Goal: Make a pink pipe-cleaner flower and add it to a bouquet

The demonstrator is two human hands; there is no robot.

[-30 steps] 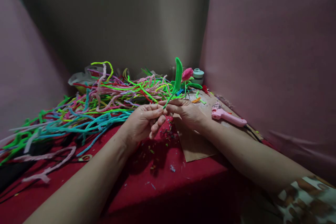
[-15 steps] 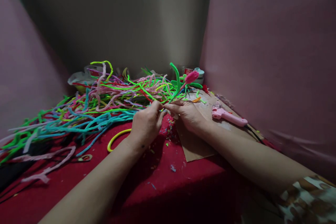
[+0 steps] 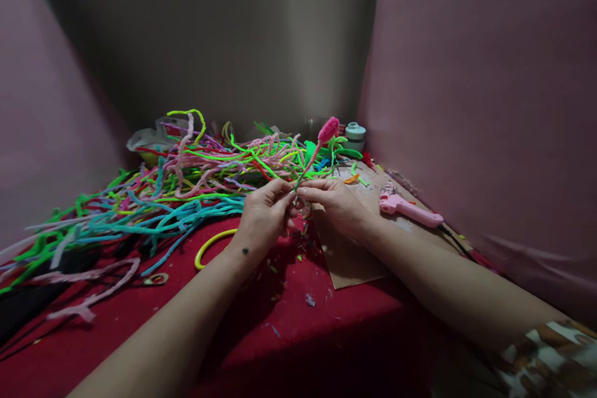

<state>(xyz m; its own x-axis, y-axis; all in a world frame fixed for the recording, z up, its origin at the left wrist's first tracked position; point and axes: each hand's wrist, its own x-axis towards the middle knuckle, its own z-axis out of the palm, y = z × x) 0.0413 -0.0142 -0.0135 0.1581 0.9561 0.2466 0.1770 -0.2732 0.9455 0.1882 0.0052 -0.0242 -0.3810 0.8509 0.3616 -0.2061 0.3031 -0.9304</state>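
A pipe-cleaner flower (image 3: pixel 329 129) with a fuzzy pink head leans up and to the right, its stem (image 3: pixel 310 165) pink above and green lower down. My left hand (image 3: pixel 265 208) pinches the lower stem between thumb and forefinger. From the other side, my right hand (image 3: pixel 336 200) has its fingertips closed on the same stem, almost touching the left ones. The stem's lowest end is mostly hidden by my fingers. Just behind the hands lies a tangled pile of coloured pipe cleaners (image 3: pixel 219 168).
On the right, a pink glue gun (image 3: pixel 413 209) with a black cord rests on a cardboard sheet (image 3: pixel 352 261). A yellow ring (image 3: pixel 208 245) lies by my left wrist. Scraps dot the red cloth (image 3: pixel 280 336). A pale blue bottle (image 3: pixel 355 134) stands at the back, before a grey wall.
The pink flower head has shifted slightly left and up, standing more upright. The curved green piece that stood up beside it no longer sticks up. Both hands have stayed nearly in place.
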